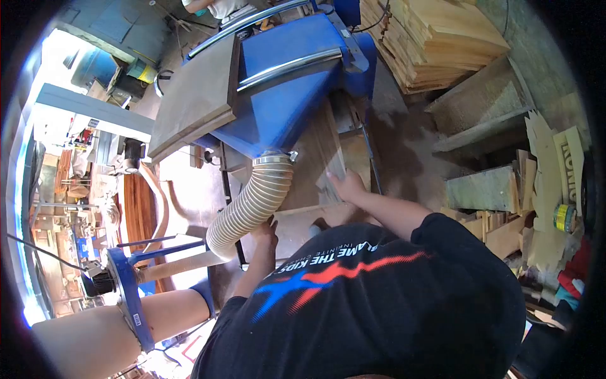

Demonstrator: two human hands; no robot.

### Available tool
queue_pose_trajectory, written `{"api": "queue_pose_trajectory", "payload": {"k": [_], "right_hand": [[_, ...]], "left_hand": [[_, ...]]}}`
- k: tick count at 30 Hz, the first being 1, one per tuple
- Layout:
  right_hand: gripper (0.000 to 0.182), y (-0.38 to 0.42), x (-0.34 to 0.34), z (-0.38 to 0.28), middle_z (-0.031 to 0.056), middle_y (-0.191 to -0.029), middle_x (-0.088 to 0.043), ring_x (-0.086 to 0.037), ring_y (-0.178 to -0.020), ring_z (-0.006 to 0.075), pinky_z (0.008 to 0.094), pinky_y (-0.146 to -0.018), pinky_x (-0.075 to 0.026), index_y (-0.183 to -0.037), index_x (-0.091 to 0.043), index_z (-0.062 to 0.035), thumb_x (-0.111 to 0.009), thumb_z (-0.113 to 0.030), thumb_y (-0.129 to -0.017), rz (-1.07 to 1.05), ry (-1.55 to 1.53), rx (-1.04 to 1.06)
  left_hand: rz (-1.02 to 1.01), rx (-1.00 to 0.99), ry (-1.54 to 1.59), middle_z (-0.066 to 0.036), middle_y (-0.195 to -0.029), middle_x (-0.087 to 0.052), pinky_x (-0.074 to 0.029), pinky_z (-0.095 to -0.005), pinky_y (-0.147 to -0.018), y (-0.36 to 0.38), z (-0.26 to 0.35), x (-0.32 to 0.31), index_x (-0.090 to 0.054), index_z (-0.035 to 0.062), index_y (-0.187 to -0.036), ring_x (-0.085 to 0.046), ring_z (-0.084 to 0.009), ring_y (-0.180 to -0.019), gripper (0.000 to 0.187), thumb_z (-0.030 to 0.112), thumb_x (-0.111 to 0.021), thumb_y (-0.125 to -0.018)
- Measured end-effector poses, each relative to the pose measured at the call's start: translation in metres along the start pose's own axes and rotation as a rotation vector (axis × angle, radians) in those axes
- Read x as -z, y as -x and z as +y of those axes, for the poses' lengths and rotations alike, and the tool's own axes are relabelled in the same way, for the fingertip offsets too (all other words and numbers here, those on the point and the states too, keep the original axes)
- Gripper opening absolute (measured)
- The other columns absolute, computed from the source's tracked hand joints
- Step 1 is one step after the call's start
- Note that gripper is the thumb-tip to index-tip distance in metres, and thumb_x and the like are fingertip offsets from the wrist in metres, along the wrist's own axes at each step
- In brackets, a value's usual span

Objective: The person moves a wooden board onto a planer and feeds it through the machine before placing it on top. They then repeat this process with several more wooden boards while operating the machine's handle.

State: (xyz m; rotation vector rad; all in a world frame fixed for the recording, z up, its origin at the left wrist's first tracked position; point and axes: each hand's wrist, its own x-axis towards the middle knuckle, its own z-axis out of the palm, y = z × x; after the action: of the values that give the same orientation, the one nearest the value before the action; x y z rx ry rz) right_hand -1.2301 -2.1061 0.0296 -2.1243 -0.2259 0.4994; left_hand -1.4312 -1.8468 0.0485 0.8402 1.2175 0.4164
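Under the blue machine hood [271, 110], a wide wooden board [308, 180] lies flat in the machine's opening. My right hand [347, 187] is closed on the board's right side, near its front corner, with the thumb on top. My left hand [265, 232] is at the board's front edge, beside the ribbed hose [259, 199]; its fingers are partly hidden, and whether they grip the board is unclear. The hose runs from the hood down to the left.
Dark panels [199, 95] rest on top of the machine. A blue-framed dust collector [129, 297] stands at lower left. Stacked planks [442, 41] are at upper right, with offcuts [505, 234] below. Another person [221, 7] is beyond the machine.
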Motion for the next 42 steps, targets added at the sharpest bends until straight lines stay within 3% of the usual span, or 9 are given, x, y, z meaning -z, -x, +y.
{"api": "queue_pose_trajectory", "payload": {"k": [6,11,12,15,17,26,29,35,42], "right_hand": [[0.071,0.027,0.022,-0.014,0.0337,-0.106,-0.068,-0.065,-0.105,0.0470,0.0484,-0.093,-0.051,-0.113,-0.064,0.0115,-0.060,-0.057,-0.093,0.116,0.156,-0.041],[0.066,0.083,0.087,0.003,0.0294,-0.108,-0.069,-0.067,-0.105,0.0421,0.0451,-0.091,-0.052,-0.117,-0.063,0.0074,-0.065,-0.053,-0.091,0.052,0.046,-0.056],[0.065,0.099,0.103,-0.001,0.0289,-0.108,-0.070,-0.068,-0.104,0.0411,0.0443,-0.091,-0.052,-0.117,-0.063,0.0072,-0.066,-0.053,-0.091,0.033,0.040,-0.089],[0.064,0.138,0.131,0.005,0.0297,-0.108,-0.069,-0.066,-0.105,0.0435,0.0463,-0.091,-0.052,-0.114,-0.064,0.0073,-0.071,-0.050,-0.088,0.014,-0.003,-0.132],[0.061,0.155,0.139,0.006,0.0285,-0.108,-0.069,-0.067,-0.104,0.0419,0.0464,-0.090,-0.053,-0.113,-0.064,0.0063,-0.071,-0.049,-0.089,0.065,0.033,-0.152],[0.048,0.212,0.150,0.056,0.0203,-0.104,-0.072,-0.069,-0.102,0.0326,0.0427,-0.089,-0.052,-0.111,-0.065,0.0046,-0.068,-0.041,-0.096,0.334,-0.165,-0.224],[0.042,0.226,0.161,0.067,0.0192,-0.105,-0.072,-0.068,-0.101,0.0312,0.0408,-0.089,-0.051,-0.112,-0.065,0.0039,-0.064,-0.036,-0.099,0.411,-0.157,-0.188],[0.036,0.228,0.174,0.074,0.0183,-0.107,-0.071,-0.067,-0.101,0.0279,0.0389,-0.091,-0.049,-0.114,-0.064,0.0042,-0.059,-0.030,-0.101,0.416,-0.216,-0.218],[0.044,0.255,0.156,0.097,0.0179,-0.111,-0.068,-0.063,-0.104,0.0257,0.0394,-0.094,-0.048,-0.119,-0.061,0.0066,-0.048,-0.033,-0.106,0.577,-0.338,-0.257]], "left_hand": [[-0.254,0.023,-0.094,-0.007,-0.142,-0.054,-0.043,-0.0503,-0.101,-0.006,-0.001,0.042,-0.034,0.0203,-0.151,-0.051,-0.0334,-0.129,0.064,0.029,-0.066,-0.097],[-0.418,0.354,-0.197,-0.005,-0.131,-0.055,-0.045,-0.0494,-0.093,0.037,-0.005,0.050,-0.032,0.0169,-0.148,-0.055,-0.0284,-0.112,0.067,0.022,-0.072,-0.094],[-0.432,0.277,-0.322,-0.006,-0.111,-0.058,-0.049,-0.0424,-0.080,0.070,0.001,0.032,-0.041,0.0097,-0.138,-0.057,-0.0230,-0.092,0.055,0.026,-0.071,-0.095],[-0.524,0.075,-0.949,-0.006,-0.095,-0.060,-0.050,-0.0341,-0.066,0.095,0.001,0.011,-0.050,0.0033,-0.124,-0.058,-0.0204,-0.076,0.047,0.032,-0.072,-0.094],[-0.547,-0.132,-0.920,-0.010,-0.088,-0.065,-0.050,-0.0314,-0.060,0.121,0.006,-0.013,-0.056,-0.0012,-0.117,-0.060,-0.0190,-0.069,0.052,0.040,-0.073,-0.092],[-0.891,-0.180,-1.020,-0.011,-0.094,-0.069,-0.053,-0.0334,-0.070,0.113,0.011,-0.091,-0.057,-0.0032,-0.126,-0.063,-0.0165,-0.075,0.056,0.036,-0.075,-0.090],[-0.943,-0.168,-1.288,-0.015,-0.099,-0.071,-0.054,-0.0379,-0.079,0.155,0.044,-0.132,-0.058,-0.0031,-0.125,-0.068,-0.0229,-0.083,0.059,0.040,-0.075,-0.088],[-0.894,-0.357,-1.305,-0.026,-0.112,-0.070,-0.051,-0.0457,-0.093,0.131,0.012,-0.120,-0.057,-0.0035,-0.128,-0.069,-0.0382,-0.106,0.071,0.050,-0.075,-0.085],[-1.062,-0.396,-1.278,-0.027,-0.107,-0.069,-0.052,-0.0443,-0.088,0.154,0.030,-0.154,-0.056,-0.0056,-0.124,-0.069,-0.0380,-0.101,0.071,0.050,-0.075,-0.085]]}}
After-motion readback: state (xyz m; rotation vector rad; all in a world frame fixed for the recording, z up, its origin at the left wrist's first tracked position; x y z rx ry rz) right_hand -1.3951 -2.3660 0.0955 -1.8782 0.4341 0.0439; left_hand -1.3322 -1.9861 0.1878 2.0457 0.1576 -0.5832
